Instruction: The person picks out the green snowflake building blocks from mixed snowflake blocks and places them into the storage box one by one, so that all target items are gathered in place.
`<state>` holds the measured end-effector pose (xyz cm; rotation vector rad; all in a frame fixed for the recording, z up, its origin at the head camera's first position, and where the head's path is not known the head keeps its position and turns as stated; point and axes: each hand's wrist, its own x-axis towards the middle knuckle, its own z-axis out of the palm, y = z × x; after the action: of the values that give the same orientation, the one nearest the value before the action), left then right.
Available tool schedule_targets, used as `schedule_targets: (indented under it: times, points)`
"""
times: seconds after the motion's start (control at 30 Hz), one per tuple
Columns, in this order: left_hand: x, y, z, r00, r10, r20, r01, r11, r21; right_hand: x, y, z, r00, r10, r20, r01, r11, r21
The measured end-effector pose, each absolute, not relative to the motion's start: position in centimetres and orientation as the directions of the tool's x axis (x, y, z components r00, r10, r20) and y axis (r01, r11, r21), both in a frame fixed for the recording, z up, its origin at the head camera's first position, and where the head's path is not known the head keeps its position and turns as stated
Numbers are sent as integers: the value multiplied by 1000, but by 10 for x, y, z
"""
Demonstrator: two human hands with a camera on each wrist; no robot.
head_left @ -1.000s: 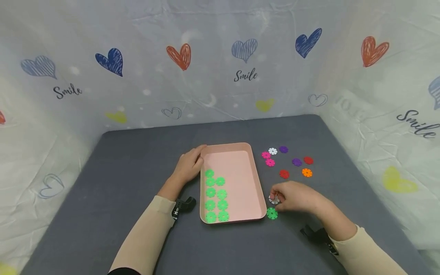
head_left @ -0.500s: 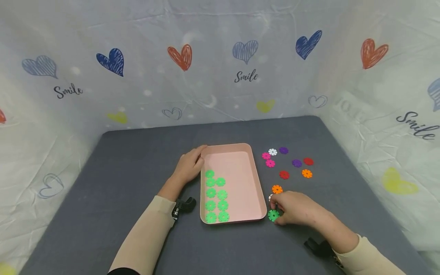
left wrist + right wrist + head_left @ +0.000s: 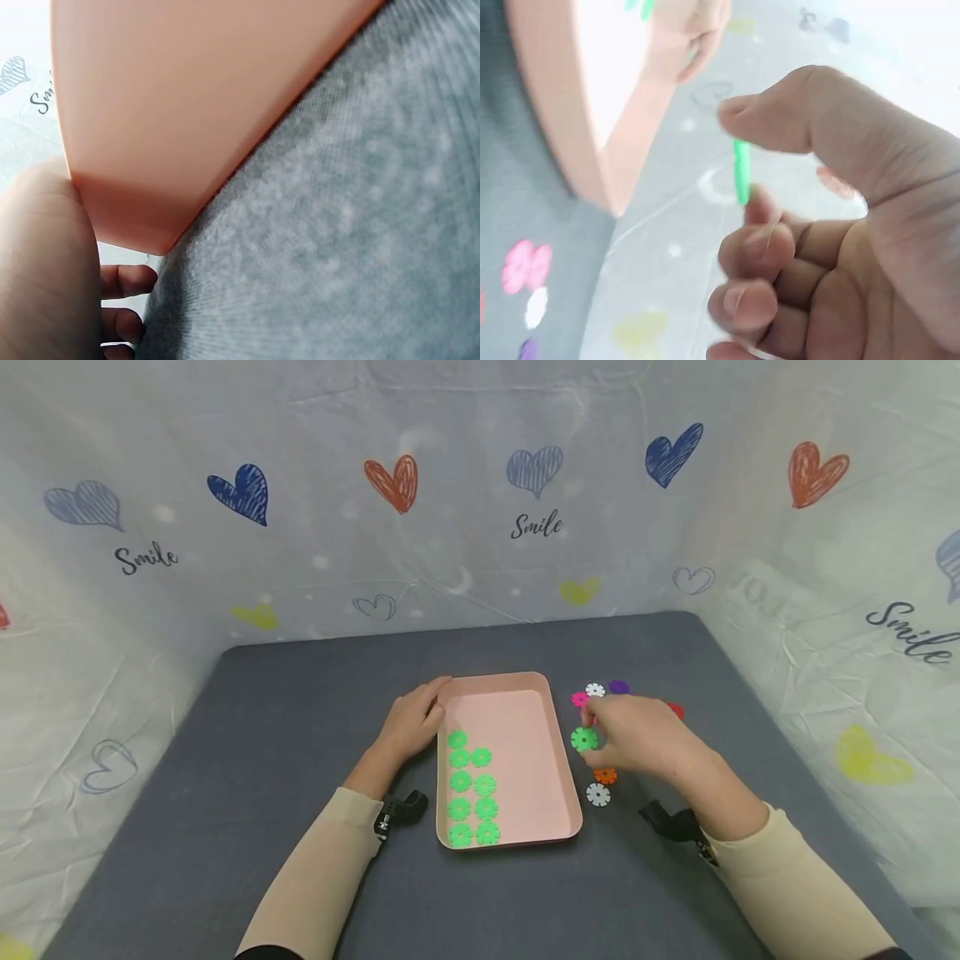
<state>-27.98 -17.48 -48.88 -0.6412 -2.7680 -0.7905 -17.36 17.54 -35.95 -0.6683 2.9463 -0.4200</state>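
Note:
Between thumb and fingertip, my right hand (image 3: 645, 735) pinches a green notched plastic disc (image 3: 584, 739), raised to the right of the pink tray (image 3: 566, 768). Seen edge-on in the right wrist view, the green disc (image 3: 741, 172) sits between the thumb and a finger; the other fingers curl below. My left hand (image 3: 408, 720) holds the tray at its far left corner. In the left wrist view, its fingertips (image 3: 127, 281) show past the tray's corner (image 3: 142, 217). Inside the tray, several green discs (image 3: 460, 782) lie in two columns along the left side.
Right of the tray lie a white disc (image 3: 597, 795), an orange disc (image 3: 606, 775), another white disc (image 3: 595, 690) and a purple disc (image 3: 618, 687). Part of a red disc (image 3: 677, 710) shows behind the right hand, which hides other discs. A printed curtain (image 3: 465, 560) borders the grey table (image 3: 315, 693).
My right hand reached down to the green disc near the tray's lower right corner, picked it up and carried it away from me, upward in view. The left hand and tray stayed put.

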Motion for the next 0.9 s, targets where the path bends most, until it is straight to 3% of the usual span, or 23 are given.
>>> schedule_targets:
  times: [0.3, 0.4, 0.53, 0.67, 0.9]
  points:
    - [-278, -175, -490, -873, 374, 312, 482, 757, 441, -225, 103, -358, -755, -651, -80, -562, 705, -433]
    - [-277, -176, -488, -872, 375, 315, 484, 758, 438, -245, 75, -369, -736, -665, -128, -599, 727, -335]
    - [-276, -178, -487, -875, 372, 311, 479, 758, 442, -265, 50, -385, -756, -605, -248, -579, 796, -177]
    - [-275, -179, -488, -880, 370, 298, 470, 763, 443, -277, 41, -402, -774, -545, -321, -545, 833, -100]
    - [-274, -180, -489, -871, 377, 316, 486, 755, 440, -277, 39, -417, -716, -600, -356, -532, 800, -279]
